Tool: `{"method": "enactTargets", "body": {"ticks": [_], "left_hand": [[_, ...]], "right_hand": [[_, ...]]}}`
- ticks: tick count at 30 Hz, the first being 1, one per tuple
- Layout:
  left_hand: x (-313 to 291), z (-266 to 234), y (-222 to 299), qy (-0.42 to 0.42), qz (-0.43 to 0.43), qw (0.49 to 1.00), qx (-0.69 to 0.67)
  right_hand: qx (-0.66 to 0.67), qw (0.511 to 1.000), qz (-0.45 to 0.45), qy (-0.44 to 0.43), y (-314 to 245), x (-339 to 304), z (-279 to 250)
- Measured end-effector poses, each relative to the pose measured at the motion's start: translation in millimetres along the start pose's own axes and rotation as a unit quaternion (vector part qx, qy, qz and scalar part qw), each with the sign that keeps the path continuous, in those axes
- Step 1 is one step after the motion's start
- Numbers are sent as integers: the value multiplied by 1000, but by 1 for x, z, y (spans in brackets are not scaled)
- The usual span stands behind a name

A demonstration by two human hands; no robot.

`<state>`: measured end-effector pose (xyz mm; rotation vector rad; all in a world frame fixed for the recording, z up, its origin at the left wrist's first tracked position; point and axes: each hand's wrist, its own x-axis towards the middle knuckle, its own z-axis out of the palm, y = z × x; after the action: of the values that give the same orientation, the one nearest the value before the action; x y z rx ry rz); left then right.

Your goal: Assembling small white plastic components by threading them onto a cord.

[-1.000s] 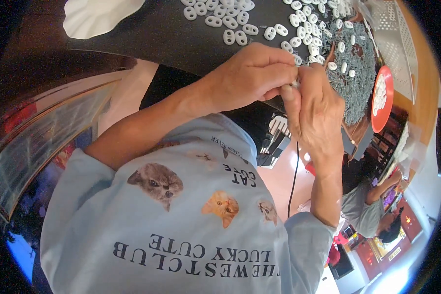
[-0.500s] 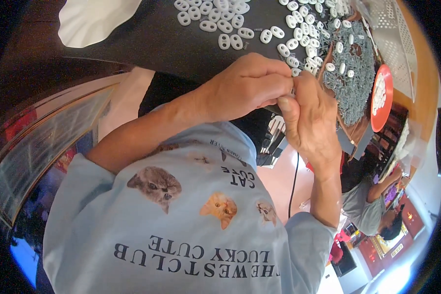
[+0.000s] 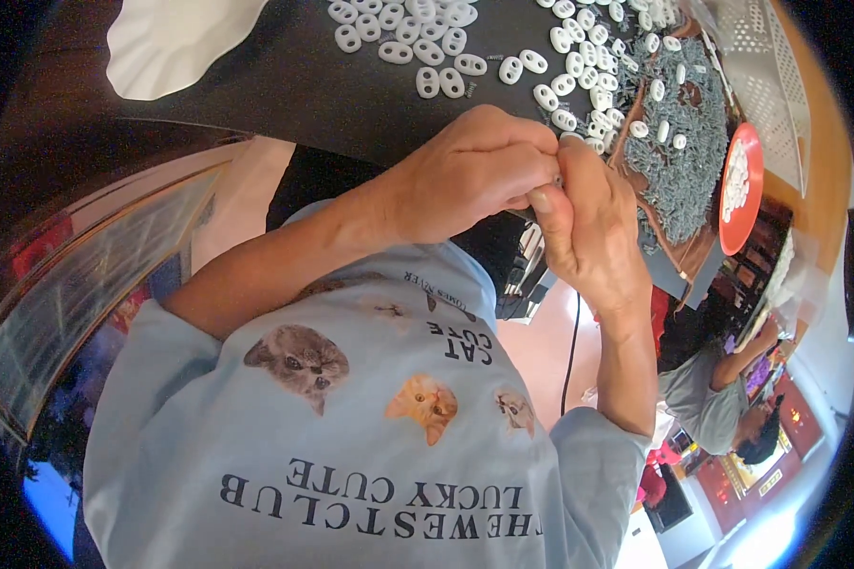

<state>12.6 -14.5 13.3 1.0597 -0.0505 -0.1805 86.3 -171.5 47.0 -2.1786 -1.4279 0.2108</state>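
Note:
My left hand and my right hand meet at the table's near edge, fingertips together. Both are closed in a pinch, and whatever sits between the fingers is hidden except for a tiny dark speck at the tips. Just beyond my knuckles lie many loose white oval pieces with two holes each. A separate cluster of the same white ovals lies farther left. To the right of my right hand spreads a heap of small grey parts, with a few white ovals on top.
A white wavy-edged dish stands at the far left of the dark table. An orange-red plate with small white pieces is at the right, near a perforated white basket. Another person sits at the lower right.
Both hands have shifted slightly left, still pinched together. The table things appear moved slightly in view; the white ovals keep their arrangement.

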Motion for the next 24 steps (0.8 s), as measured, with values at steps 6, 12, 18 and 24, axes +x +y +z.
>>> {"method": "enactTargets", "body": {"ticks": [6, 12, 18, 24], "left_hand": [[-2, 0, 2, 7, -31, 999, -2], [-2, -1, 4, 1, -9, 999, 47], [-1, 3, 1, 12, -3, 999, 45], [3, 7, -14, 44, 90, 992, 72]], "right_hand": [[152, 986, 60, -22, 1, -10, -19], [234, 956, 177, -13, -4, -15, -18], [270, 937, 223, 4, -3, -21, -15], [259, 939, 214, 67, -1, -25, -5]]}}
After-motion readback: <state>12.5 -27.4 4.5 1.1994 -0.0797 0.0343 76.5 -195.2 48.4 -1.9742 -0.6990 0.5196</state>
